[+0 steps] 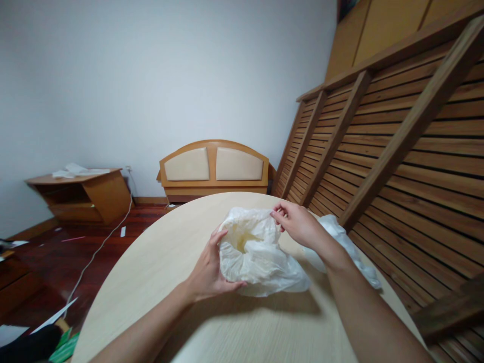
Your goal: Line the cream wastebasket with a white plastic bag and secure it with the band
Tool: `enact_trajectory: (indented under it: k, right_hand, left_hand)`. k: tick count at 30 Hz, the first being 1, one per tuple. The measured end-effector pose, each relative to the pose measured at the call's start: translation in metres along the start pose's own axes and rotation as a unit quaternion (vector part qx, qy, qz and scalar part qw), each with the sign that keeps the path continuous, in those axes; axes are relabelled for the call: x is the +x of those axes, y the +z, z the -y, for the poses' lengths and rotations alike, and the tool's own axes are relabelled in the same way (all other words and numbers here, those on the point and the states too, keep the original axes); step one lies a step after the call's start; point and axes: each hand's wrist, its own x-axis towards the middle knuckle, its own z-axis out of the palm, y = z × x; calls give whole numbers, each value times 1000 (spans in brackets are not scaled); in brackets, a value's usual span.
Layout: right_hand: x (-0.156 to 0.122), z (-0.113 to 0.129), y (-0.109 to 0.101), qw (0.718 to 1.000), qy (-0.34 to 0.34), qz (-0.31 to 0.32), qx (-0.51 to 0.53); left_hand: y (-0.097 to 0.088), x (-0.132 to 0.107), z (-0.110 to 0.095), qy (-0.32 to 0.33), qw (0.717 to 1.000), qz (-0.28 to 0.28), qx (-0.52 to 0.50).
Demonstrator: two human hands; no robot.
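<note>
A white, crinkled plastic bag [264, 267] is held over the round table, its mouth spread toward me. Something yellowish shows faintly inside, too unclear to name. My left hand [212, 267] grips the bag's left side, with the fingers at the upper rim and the thumb along the lower edge. At the upper right rim, my right hand [293, 220] pinches the plastic between thumb and fingers. Behind my right forearm lies another white plastic bag [351, 249], partly hidden by the arm.
Under my hands is a pale round table [151, 282]. Wooden slatted frames [363, 166] lean close along the right. A headboard [214, 184] stands by the far wall. At left are a low desk [106, 194] and a white cable [100, 248] across the dark red floor.
</note>
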Motion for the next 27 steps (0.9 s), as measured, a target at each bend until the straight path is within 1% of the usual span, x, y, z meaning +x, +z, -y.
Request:
enact_trajectory:
  k: [2, 4, 7, 9, 11, 13, 15, 16, 17, 19, 21, 23, 27]
  right_hand:
    - [4, -3, 10, 1000, 6, -4, 8]
    - [7, -5, 18, 1000, -7, -7, 14]
    - [10, -4, 24, 998, -21, -66, 13]
    - [9, -2, 23, 998, -15, -67, -1]
    - [6, 2, 18, 997, -7, -63, -38]
    - [2, 9, 12, 993, -17, -98, -69]
    - [-3, 19, 7, 988, -51, -128, -66]
    - [-6, 24, 6, 988, -79, -120, -55]
    - [-8, 28, 6, 988, -112, -96, -43]
    - [-12, 35, 8, 984, -172, -22, -32]
    - [-13, 37, 14, 978, -204, 35, -37]
    - [-13, 37, 20, 977, -203, 52, -51]
    - [-9, 34, 26, 979, -181, 58, -76]
  left_hand:
    - [-1, 1, -2, 2, 1000, 4, -1]
    - [-2, 2, -3, 1, 1000, 7, -1]
    - [-2, 2, -2, -1, 1000, 11, -1]
    - [-1, 1, -1, -1, 1000, 6, -1]
    - [0, 1, 0, -5, 1000, 1, 3]
    - [0, 0, 0, -10, 1000, 0, 9]
    - [0, 1, -1, -9, 1000, -1, 9]
    - [0, 1, -2, -6, 1000, -1, 6]
    - [0, 2, -3, -3, 1000, -3, 1]
    - [0, 3, -4, 5, 1000, -6, -8]
    - [1, 3, -4, 12, 1000, -7, -12]
    - [1, 3, -3, 14, 1000, -2, -12]
    - [4, -1, 0, 8, 1000, 16, -13]
